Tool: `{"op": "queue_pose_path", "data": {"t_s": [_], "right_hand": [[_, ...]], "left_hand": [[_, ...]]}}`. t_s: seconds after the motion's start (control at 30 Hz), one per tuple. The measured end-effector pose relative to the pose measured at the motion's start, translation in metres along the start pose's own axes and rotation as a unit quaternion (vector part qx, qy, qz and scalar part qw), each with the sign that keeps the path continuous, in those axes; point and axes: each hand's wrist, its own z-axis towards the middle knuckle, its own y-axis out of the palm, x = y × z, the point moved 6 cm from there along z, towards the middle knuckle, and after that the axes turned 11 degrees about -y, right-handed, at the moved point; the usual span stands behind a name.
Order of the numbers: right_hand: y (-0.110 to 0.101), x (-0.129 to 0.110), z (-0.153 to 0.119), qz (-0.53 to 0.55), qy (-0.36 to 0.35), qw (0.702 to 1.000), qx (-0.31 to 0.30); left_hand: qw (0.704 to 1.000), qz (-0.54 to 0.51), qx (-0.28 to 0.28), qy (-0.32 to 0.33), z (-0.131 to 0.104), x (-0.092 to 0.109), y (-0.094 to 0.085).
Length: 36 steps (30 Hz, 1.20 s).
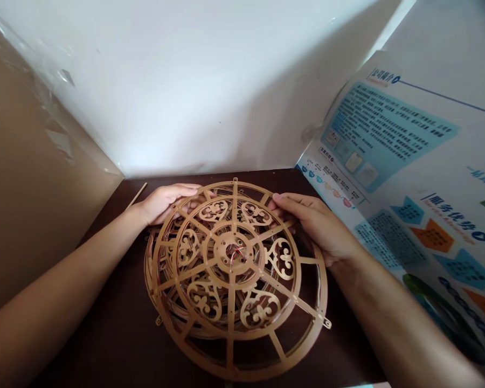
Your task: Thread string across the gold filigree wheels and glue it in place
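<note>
A round, gold-coloured openwork frame with spokes, rings and scroll ornaments lies tilted in front of me. Several similar frames appear stacked beneath it, showing at its left side. Thin red and white wires show through the hole at its centre. My left hand grips the upper left rim, thumb on top and the other fingers partly hidden below. On the upper right rim, my right hand is closed, its thumb on the edge and its fingers reaching underneath.
The dark brown tabletop carries the stack. A thin wooden stick lies behind my left wrist. White panel rises at the back, a brown panel at left, and a printed poster at right.
</note>
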Motion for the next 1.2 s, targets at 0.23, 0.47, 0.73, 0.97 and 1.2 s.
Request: {"op": "queue_pose_path", "data": {"t_s": [0.23,0.47,0.73,0.97,1.2], "right_hand": [[0.014,-0.002,-0.008,0.004,0.002,0.999,-0.054],[0.02,0.004,-0.01,-0.013,0.02,0.996,-0.087],[0.016,0.003,-0.008,0.006,0.028,0.997,-0.073],[0.008,0.002,-0.004,0.044,0.01,0.999,0.009],[-0.024,0.013,0.011,0.112,-0.028,0.978,0.172]], "left_hand": [[0.997,0.066,0.016,-0.039,-0.006,0.011,0.022],[0.981,0.192,0.001,-0.014,-0.008,0.014,0.041],[0.985,0.167,0.052,0.007,-0.006,0.015,0.03],[0.996,0.069,0.054,-0.017,-0.003,0.008,0.015],[0.997,-0.01,0.063,0.051,-0.008,0.018,-0.007]]}}
